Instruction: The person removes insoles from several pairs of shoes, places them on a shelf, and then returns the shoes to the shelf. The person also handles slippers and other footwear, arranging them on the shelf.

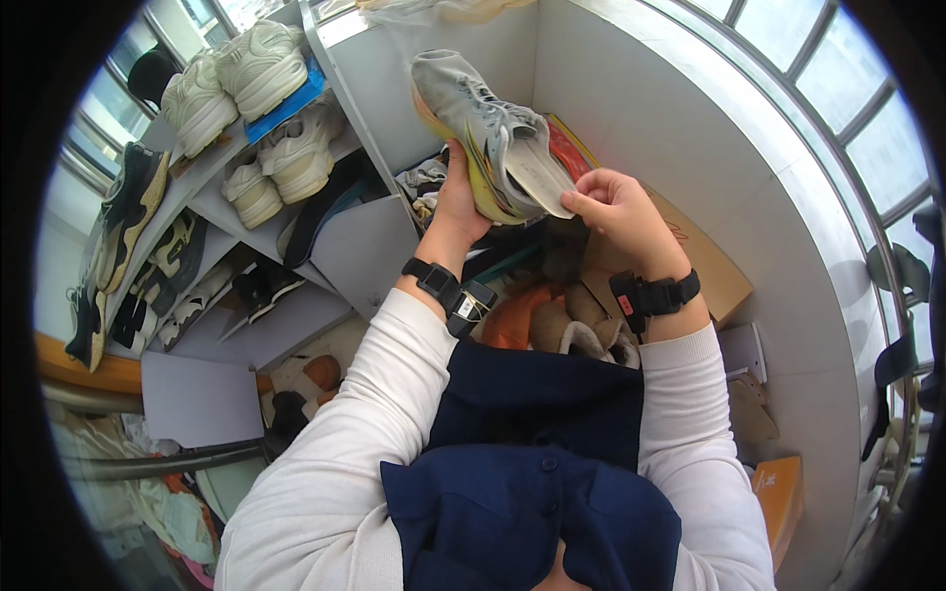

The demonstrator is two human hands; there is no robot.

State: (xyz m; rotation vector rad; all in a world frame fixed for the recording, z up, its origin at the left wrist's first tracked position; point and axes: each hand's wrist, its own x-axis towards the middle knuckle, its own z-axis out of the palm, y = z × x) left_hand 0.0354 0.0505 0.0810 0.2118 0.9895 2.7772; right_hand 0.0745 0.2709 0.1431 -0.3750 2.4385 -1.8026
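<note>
Along the left side I see a grey rack (374,251) of slanted shelves, filled with pale and dark shoes (258,69). To the right stands a curved white wall (690,128) with windows above it. Below the hands, on the floor, I make out a cardboard box (714,271) and a pile of brown slippers (581,330); an orange box (780,497) sits at the lower right.

Both forearms rise from the lower edge in white sleeves, each with a black wrist strap. Between them, held up in front of the rack, is a grey sneaker (483,128) with a yellow sole, toe pointing up and left, opening turned toward me.

My left hand (461,197) is raised with the wrist bent back, its fingers wrapped around the sneaker's heel and sole from below, grasping it firmly. My right hand (616,207) comes in from the right, wrist level, thumb and forefinger pinched on the end of a pale insole (537,177) that sticks out of the sneaker's opening; the other fingers are curled in loosely.
</note>
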